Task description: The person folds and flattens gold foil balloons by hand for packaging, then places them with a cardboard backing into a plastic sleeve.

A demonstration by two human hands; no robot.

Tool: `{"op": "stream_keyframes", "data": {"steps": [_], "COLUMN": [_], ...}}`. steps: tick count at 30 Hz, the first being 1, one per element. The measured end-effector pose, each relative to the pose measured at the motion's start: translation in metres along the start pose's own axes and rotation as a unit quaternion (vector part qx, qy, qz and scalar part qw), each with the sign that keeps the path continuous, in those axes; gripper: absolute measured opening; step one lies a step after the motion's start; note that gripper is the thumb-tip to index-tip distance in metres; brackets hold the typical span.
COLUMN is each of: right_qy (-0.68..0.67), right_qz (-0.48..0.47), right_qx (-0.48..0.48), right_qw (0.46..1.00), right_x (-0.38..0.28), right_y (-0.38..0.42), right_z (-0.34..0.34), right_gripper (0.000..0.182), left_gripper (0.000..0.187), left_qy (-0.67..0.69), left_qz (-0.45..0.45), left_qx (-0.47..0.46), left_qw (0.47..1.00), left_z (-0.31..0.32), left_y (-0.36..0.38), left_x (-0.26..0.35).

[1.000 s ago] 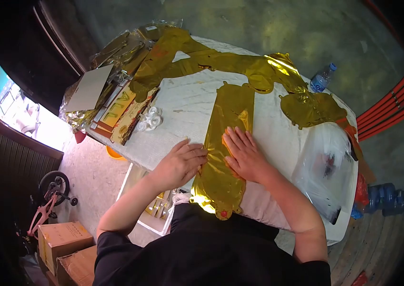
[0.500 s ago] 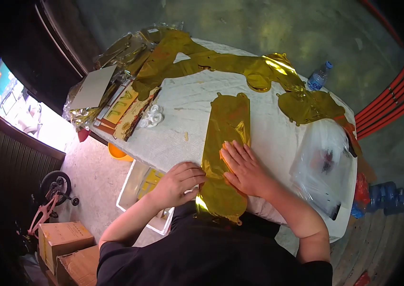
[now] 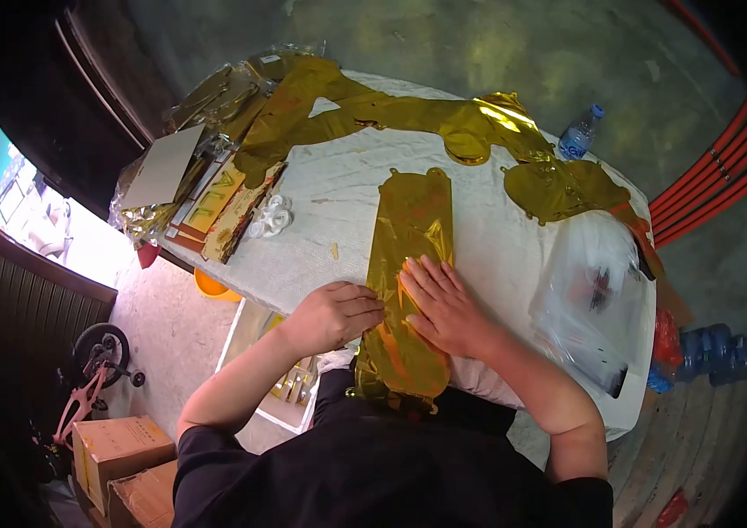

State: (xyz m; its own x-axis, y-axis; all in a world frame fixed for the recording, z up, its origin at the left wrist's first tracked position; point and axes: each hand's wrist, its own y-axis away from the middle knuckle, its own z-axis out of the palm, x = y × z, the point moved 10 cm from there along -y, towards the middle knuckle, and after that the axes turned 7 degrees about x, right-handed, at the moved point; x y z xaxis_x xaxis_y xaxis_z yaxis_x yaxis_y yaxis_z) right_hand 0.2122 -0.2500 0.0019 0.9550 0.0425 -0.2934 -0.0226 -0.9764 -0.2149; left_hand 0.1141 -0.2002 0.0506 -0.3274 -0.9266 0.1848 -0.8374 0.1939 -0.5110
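A flat gold foil balloon (image 3: 415, 220) lies lengthwise on the white-covered table (image 3: 329, 224), its near end hanging over the front edge against the black shirt. My left hand (image 3: 335, 315) is closed at the balloon's left edge, thumb and fingers pinching the foil. With fingers stretched out, my right hand (image 3: 448, 304) rests flat on the balloon's right side. Orange reflections show in the foil beside it. Further back, a joined chain of gold foil balloons (image 3: 400, 113) stretches across the table to a rounded foil piece (image 3: 558, 189) at the right.
Clear plastic bags (image 3: 580, 299) lie at the table's right. A water bottle (image 3: 581, 132) stands at the back edge. Packets and card (image 3: 215, 207) pile up at the left, beside a white ribbon roll (image 3: 269, 216). Below sit a white box (image 3: 254, 330) and cardboard boxes (image 3: 122, 449).
My left hand has moved slightly up along the balloon's edge and its fingers have closed on the foil. The near end has shifted and creased. My right hand stays flat; the view moved a little.
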Motion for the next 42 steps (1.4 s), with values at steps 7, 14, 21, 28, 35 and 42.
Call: {"op": "stream_keyframes", "data": {"steps": [7,14,21,28,35,42], "right_qy": [-0.136,-0.115,-0.111,-0.457,-0.514,-0.457], "right_qz": [0.017,-0.078,-0.086,0.172,0.386,0.439], "right_qx": [0.042,0.067,0.065,0.071,0.021,-0.022], "right_qw": [0.99,0.988,0.988,0.87,0.766,0.773], "right_x": [0.031,-0.01,-0.002,0.06,0.103,0.111], "right_y": [0.016,0.025,0.011,-0.011,-0.001,-0.002], "right_z": [-0.044,-0.05,-0.037,-0.029,0.011,0.017], "right_gripper": [0.048,0.044,0.019,0.024,0.019,0.016], "left_gripper": [0.023,0.027,0.027,0.008,0.019,0.019], "left_qy": [0.051,0.123,0.138,0.321,0.411,0.472], "left_qz": [-0.06,-0.135,-0.165,-0.436,-0.581,-0.581], "left_qx": [0.065,0.084,0.04,-0.095,-0.209,-0.142], "left_qw": [0.995,0.98,0.976,0.836,0.671,0.648], "left_z": [-0.006,-0.008,-0.002,0.043,0.079,0.076], "left_y": [-0.001,0.001,-0.006,0.003,0.01,0.011], "left_x": [-0.011,-0.029,-0.039,-0.108,-0.137,-0.134]}}
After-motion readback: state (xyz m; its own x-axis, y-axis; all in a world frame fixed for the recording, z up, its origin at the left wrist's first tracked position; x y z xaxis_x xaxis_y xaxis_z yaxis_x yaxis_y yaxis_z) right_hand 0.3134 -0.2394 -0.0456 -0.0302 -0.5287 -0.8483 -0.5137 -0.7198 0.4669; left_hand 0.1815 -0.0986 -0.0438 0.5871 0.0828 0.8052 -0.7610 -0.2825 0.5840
